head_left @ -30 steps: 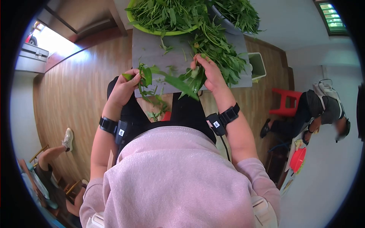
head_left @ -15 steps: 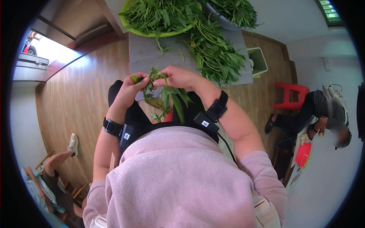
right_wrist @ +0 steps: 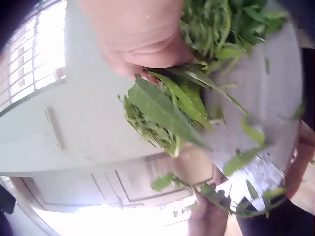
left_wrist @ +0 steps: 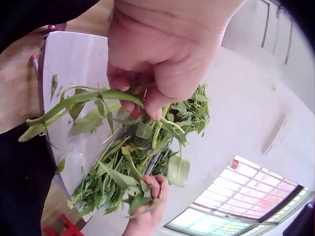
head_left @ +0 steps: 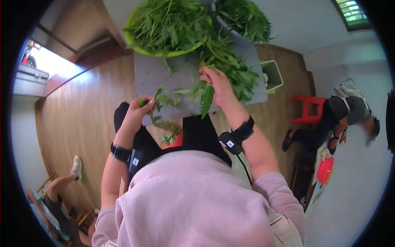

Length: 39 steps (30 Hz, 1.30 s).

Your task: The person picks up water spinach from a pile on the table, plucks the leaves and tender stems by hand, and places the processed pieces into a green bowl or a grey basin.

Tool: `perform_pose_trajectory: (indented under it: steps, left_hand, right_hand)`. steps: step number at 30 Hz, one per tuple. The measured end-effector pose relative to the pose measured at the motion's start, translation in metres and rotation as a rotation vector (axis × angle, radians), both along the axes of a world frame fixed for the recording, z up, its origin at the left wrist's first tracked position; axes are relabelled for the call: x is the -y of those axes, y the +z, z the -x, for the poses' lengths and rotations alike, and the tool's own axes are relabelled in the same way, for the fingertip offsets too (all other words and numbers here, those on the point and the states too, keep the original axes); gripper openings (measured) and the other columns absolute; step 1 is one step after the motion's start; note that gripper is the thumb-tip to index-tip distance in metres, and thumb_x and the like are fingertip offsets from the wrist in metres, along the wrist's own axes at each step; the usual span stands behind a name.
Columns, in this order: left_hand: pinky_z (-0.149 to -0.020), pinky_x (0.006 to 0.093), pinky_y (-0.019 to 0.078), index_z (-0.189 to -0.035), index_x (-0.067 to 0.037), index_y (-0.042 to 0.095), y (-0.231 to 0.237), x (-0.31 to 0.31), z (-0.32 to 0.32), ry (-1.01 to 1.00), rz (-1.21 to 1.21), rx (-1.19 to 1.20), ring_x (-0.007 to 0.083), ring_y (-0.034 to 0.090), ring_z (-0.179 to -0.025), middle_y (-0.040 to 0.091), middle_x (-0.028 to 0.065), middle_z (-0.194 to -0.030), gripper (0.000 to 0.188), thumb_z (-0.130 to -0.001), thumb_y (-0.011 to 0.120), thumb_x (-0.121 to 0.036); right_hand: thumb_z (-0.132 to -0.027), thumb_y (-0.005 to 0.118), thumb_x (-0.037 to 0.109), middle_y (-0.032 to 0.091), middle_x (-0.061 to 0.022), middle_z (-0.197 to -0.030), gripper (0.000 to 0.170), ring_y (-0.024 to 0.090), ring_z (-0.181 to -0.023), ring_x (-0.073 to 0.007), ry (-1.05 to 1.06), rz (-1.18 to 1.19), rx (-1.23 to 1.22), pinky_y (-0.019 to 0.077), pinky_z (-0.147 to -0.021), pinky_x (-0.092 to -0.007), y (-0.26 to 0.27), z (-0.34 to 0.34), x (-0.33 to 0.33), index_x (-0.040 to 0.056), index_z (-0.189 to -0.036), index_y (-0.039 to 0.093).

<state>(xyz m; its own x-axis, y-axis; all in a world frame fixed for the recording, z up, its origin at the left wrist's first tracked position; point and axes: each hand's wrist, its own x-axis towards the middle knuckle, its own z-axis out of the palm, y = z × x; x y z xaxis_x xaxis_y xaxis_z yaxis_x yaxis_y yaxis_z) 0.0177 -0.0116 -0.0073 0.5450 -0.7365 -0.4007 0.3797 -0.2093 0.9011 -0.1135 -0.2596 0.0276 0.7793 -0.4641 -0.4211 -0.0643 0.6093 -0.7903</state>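
The green stem (left_wrist: 74, 100) is pinched between the thumb and fingers of the left hand (head_left: 138, 113). Its side leaves are hung beside the fingers, and it is held above the near edge of the grey table (head_left: 150, 70). The leafy sprig (head_left: 207, 99) is gripped in the curled fingers of the right hand (head_left: 221, 88); its broad leaves are pointed downward from the grip. The hands are held apart, with the right hand placed farther forward over the table.

The heap of greens (head_left: 236, 68) is laid on the right part of the table, directly beyond the right hand. Whether the heap is touched by the right fingers cannot be told. The left hand is positioned well apart from the heap.

The yellow-green basin (head_left: 162, 54), filled with greens, is located at the far side of the table, beyond both hands. The grey-blue basin (head_left: 233, 36), likewise filled, is set to its right. A small loose leaf (left_wrist: 54, 84) is seen on the table surface. The pale bin (head_left: 274, 75) is situated beside the right edge of the table, and the red stool (head_left: 305, 120) is stationed farther right.
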Motion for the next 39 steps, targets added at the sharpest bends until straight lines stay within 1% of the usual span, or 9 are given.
perform_pose_trajectory:
  steps: [4, 8, 10, 14, 19, 23, 28, 32, 39]
  left_hand:
    - [-0.059, 0.0199, 0.0342, -0.09, -0.003, 0.063, 0.0, -0.002, -0.01, 0.053, 0.01, 0.007, 0.0054, 0.047, -0.065, 0.057, -0.0024, -0.072, 0.013, -0.088, 0.058, -0.014]
    - [-0.059, 0.0198, 0.0336, -0.089, -0.003, 0.063, -0.001, -0.002, -0.021, 0.083, 0.008, -0.023, 0.0055, 0.047, -0.065, 0.057, -0.002, -0.072, 0.011, -0.088, 0.058, -0.013]
    - [-0.059, 0.0198, 0.0336, -0.089, -0.003, 0.062, -0.002, 0.0, -0.024, 0.098, 0.028, -0.06, 0.0055, 0.047, -0.065, 0.057, -0.002, -0.072, 0.01, -0.088, 0.058, -0.012]
    - [-0.06, 0.0208, 0.0342, -0.087, -0.004, 0.061, 0.002, 0.008, -0.028, 0.073, 0.033, -0.082, 0.0062, 0.047, -0.064, 0.057, -0.0013, -0.072, 0.006, -0.086, 0.06, -0.01]
    - [-0.06, 0.0215, 0.0352, -0.085, -0.003, 0.061, 0.008, 0.016, -0.031, 0.032, 0.029, -0.083, 0.0071, 0.049, -0.066, 0.058, -0.0005, -0.072, 0.007, -0.085, 0.061, -0.01]
    - [-0.061, 0.0213, 0.0365, -0.086, -0.003, 0.061, 0.014, 0.014, -0.032, 0.064, -0.011, -0.054, 0.0075, 0.051, -0.067, 0.058, -0.0002, -0.072, 0.006, -0.085, 0.061, -0.009]
    - [-0.06, 0.0211, 0.0374, -0.089, -0.003, 0.061, 0.014, 0.012, -0.03, 0.075, 0.004, -0.072, 0.0074, 0.051, -0.067, 0.059, 0.0003, -0.073, 0.008, -0.086, 0.06, -0.01]
    - [-0.06, 0.0211, 0.0375, -0.09, -0.002, 0.061, 0.012, 0.016, -0.022, 0.048, 0.013, -0.048, 0.0074, 0.051, -0.066, 0.059, 0.0006, -0.072, 0.01, -0.086, 0.06, -0.011]
    - [-0.059, 0.0209, 0.0367, -0.09, -0.001, 0.062, 0.023, 0.024, -0.016, 0.078, 0.038, -0.021, 0.0072, 0.05, -0.064, 0.059, 0.0004, -0.071, 0.011, -0.086, 0.061, -0.012]
  right_hand:
    - [-0.091, 0.053, 0.02, 0.043, 0.0024, -0.065, 0.014, 0.045, -0.061, -0.0114, -0.375, 0.122, 0.04, 0.0412, -0.056, -0.0263, 0.061, 0.004, 0.075, 0.007, -0.084, 0.053]
    - [-0.092, 0.047, 0.024, 0.051, -0.0013, -0.068, 0.021, 0.051, -0.063, -0.0157, -0.6, 0.702, 0.044, 0.0442, -0.059, -0.0295, 0.123, -0.011, 0.173, 0.0063, -0.083, 0.054]
    - [-0.089, 0.05, 0.027, 0.06, -0.0074, -0.072, 0.024, 0.057, -0.067, -0.018, -0.551, 1.229, -0.086, 0.0453, -0.062, -0.0314, 0.141, -0.028, 0.225, 0.005, -0.085, 0.057]
    - [-0.087, 0.054, 0.032, 0.065, -0.0129, -0.075, 0.029, 0.062, -0.073, -0.0235, -0.23, 1.534, -0.377, 0.0463, -0.066, -0.0358, 0.166, -0.076, 0.276, 0.0034, -0.091, 0.059]
    - [-0.074, 0.066, 0.046, 0.059, -0.02, -0.107, 0.056, 0.058, -0.095, -0.0354, 0.053, 1.844, -0.699, 0.0467, -0.083, -0.041, 0.109, -0.126, 0.322, 0.0048, -0.112, 0.057]
    - [-0.068, 0.071, 0.047, 0.052, -0.0207, -0.118, 0.066, 0.055, -0.103, -0.0351, 0.08, 1.81, -0.664, 0.0456, -0.088, -0.04, 0.099, -0.128, 0.315, 0.0061, -0.118, 0.054]
    - [-0.067, 0.074, 0.04, 0.05, -0.0193, -0.122, 0.065, 0.051, -0.111, -0.034, -0.184, 1.944, -0.424, 0.0428, -0.092, -0.0405, 0.104, -0.104, 0.305, 0.0057, -0.119, 0.054]
    - [-0.069, 0.073, 0.034, 0.049, -0.0143, -0.123, 0.058, 0.051, -0.11, -0.0319, -0.032, 1.907, -0.719, 0.044, -0.09, -0.0418, 0.092, -0.089, 0.31, 0.0072, -0.117, 0.054]
    - [-0.074, 0.071, 0.029, 0.055, -0.0144, -0.115, 0.049, 0.053, -0.108, -0.0278, -0.186, 1.776, -0.156, 0.0431, -0.091, -0.0382, 0.112, -0.072, 0.201, 0.0051, -0.113, 0.056]
